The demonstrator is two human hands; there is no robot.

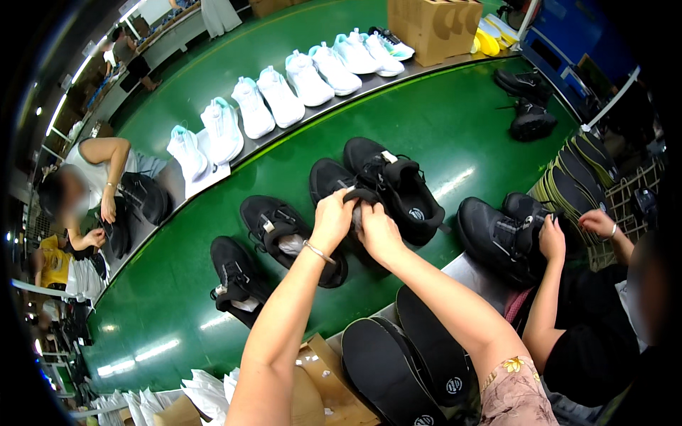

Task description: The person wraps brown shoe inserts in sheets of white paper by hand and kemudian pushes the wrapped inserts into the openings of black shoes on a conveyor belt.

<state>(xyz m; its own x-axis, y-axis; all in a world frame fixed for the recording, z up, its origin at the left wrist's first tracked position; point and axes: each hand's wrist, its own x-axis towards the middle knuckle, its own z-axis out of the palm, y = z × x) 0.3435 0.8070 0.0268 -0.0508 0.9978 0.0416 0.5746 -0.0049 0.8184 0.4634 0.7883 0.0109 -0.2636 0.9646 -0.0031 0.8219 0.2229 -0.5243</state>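
Head view: the left hand (332, 219) is closing thumb and fingers on the collar of a black shoe (327, 176), which is resting on the glossy green conveyor surface (170, 291) among other dark footwear. The right hand (381, 233) is dipping bent fingers into the same opening, beside a pale, crumpled wad; whether it is gripping this cannot be told. A smooth, rounded bangle (319, 252) is encircling the left wrist.

The upper is showing matt, dark fabric and a blunt, rounded toe. A laced black shoe just to the right (364, 154) is lying open, exposing a printed insole. Two black shoes to the left (270, 219) are containing white paper. Flat, dark insoles (375, 362) are lying nearer the wearer; white shoes (309, 82) are lining the far ledge.
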